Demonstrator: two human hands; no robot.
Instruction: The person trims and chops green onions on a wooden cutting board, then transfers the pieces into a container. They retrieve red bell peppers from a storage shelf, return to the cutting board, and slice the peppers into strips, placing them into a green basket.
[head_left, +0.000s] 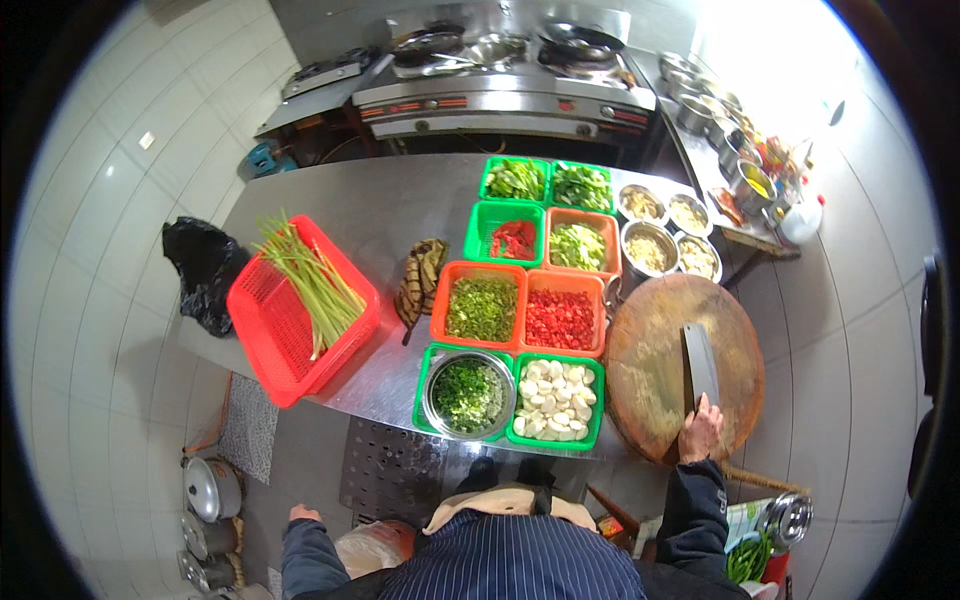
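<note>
My right hand (700, 433) is closed on the handle of a cleaver (702, 360), whose blade lies over the round wooden chopping block (645, 375). Down at the lower left, beside my body, is my left hand (306, 513), away from the table; its fingers are mostly hidden. Left of the block stand a green basket of peeled white garlic cloves (553, 397), a steel bowl of chopped green onion (469, 394), and orange baskets of chopped red chillies (561, 320) and chopped green chillies (481, 309). Long green stalks (319, 292) lie in a red plastic basket (259, 352).
Several steel bowls of chopped food (649, 249) stand behind the block. A patterned cloth (420, 281) and a black plastic bag (202, 270) lie on the steel table (360, 187). Beyond it is a stove (502, 97) with woks. Pots (212, 489) stand on the left.
</note>
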